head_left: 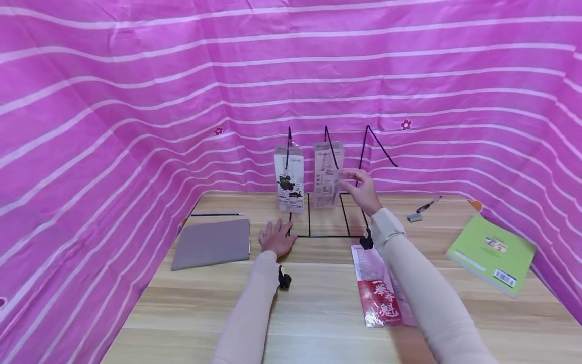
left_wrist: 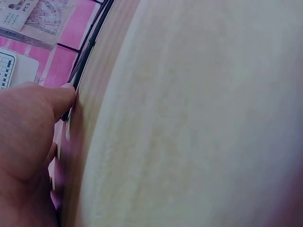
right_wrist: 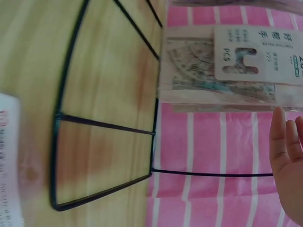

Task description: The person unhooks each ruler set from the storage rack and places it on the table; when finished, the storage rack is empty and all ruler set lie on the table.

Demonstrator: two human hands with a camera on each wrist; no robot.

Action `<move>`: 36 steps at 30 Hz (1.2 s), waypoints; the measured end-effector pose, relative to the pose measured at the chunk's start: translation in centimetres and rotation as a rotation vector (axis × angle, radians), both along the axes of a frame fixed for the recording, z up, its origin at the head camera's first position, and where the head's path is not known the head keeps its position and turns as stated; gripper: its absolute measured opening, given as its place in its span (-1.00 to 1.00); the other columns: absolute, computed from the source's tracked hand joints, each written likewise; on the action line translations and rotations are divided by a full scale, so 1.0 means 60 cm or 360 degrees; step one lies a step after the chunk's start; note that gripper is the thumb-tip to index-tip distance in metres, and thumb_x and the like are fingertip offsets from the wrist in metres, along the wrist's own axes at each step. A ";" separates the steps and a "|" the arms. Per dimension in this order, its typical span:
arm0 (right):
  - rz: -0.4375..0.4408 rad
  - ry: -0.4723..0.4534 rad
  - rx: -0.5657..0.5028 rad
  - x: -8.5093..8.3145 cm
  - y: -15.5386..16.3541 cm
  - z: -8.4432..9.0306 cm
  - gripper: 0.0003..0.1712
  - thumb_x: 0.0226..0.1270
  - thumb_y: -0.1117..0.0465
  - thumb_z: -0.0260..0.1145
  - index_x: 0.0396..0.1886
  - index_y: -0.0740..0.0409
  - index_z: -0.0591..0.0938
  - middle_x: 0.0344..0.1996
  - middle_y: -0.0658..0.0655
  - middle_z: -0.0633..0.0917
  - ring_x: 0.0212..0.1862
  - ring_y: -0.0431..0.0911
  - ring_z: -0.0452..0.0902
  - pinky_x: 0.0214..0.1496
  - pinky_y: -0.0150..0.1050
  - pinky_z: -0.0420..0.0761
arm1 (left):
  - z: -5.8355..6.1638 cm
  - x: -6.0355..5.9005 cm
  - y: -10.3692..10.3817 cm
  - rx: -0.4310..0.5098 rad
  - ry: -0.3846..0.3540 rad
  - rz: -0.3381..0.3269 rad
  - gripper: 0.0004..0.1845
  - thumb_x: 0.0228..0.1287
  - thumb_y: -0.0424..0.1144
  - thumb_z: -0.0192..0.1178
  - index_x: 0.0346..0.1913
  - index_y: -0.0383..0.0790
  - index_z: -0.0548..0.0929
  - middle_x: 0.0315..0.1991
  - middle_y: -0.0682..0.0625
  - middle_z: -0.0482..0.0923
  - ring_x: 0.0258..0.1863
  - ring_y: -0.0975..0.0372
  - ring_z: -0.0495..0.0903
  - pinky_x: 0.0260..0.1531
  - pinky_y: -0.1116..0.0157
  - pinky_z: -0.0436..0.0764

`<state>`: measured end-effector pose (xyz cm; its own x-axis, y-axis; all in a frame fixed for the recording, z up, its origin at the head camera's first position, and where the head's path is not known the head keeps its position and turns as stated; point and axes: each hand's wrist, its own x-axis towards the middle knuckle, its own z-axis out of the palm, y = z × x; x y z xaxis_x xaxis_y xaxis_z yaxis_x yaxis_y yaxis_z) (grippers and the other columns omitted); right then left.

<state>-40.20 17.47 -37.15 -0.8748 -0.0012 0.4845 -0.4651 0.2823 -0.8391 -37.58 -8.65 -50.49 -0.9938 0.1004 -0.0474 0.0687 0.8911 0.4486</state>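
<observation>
My left hand (head_left: pixel 276 238) rests with spread fingers on the table by the front left corner of a black wire display rack (head_left: pixel 327 235). In the left wrist view its thumb (left_wrist: pixel 59 98) touches the rack's wire. My right hand (head_left: pixel 362 190) is at the right edge of a clear packet of rulers (head_left: pixel 326 177) hanging from the middle hook. The right wrist view shows straight fingers (right_wrist: pixel 279 137) by that packet's edge, a protractor visible inside. A ruler-set packet with a black cartoon cat (head_left: pixel 289 182) hangs from the left hook. Nothing hangs on the right hook.
A red-and-white packet (head_left: pixel 379 298) lies under my right forearm, over another packet. To the left are a grey notebook (head_left: pixel 211 244) and a thin dark pencil (head_left: pixel 218 215). At right lie a green book (head_left: pixel 493 253), a pen (head_left: pixel 429 204) and a small grey item (head_left: pixel 415 218).
</observation>
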 end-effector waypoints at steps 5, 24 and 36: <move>0.0030 -0.0038 -0.0080 -0.034 0.012 -0.002 -0.60 0.28 0.47 0.38 0.12 0.48 0.60 0.18 0.40 0.56 0.24 0.22 0.46 0.28 -0.20 0.53 | -0.007 -0.004 0.006 0.0011 -0.0012 0.0005 -0.40 0.54 0.18 -0.13 0.56 0.17 0.24 0.64 -0.02 -0.04 0.61 -0.14 -0.20 0.48 -0.29 -0.24; 0.0152 -0.0330 -0.0067 -0.046 0.006 0.011 -0.46 0.35 0.35 0.37 0.31 0.27 0.54 0.18 0.38 0.64 0.12 0.00 0.64 0.24 -0.17 0.60 | -0.012 -0.007 0.010 0.0005 0.0004 0.0009 -0.40 0.54 0.19 -0.13 0.55 0.20 0.24 0.64 -0.02 -0.04 0.61 -0.14 -0.21 0.49 -0.28 -0.25; 0.0209 -0.0211 -0.0082 -0.038 -0.005 0.000 -0.50 0.29 0.41 0.40 0.23 0.33 0.58 -0.02 0.38 0.72 -0.21 -0.28 0.66 -0.13 -0.44 0.69 | -0.009 -0.003 0.001 0.0007 -0.0009 0.0013 -0.40 0.53 0.19 -0.11 0.55 0.20 0.24 0.63 -0.02 -0.04 0.61 -0.13 -0.20 0.48 -0.28 -0.26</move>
<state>-42.51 17.17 -37.13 -0.9250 -0.0975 0.3671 -0.3793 0.1819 -0.9072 -37.76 -8.61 -51.05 -0.9943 0.0926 -0.0524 0.0589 0.8896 0.4529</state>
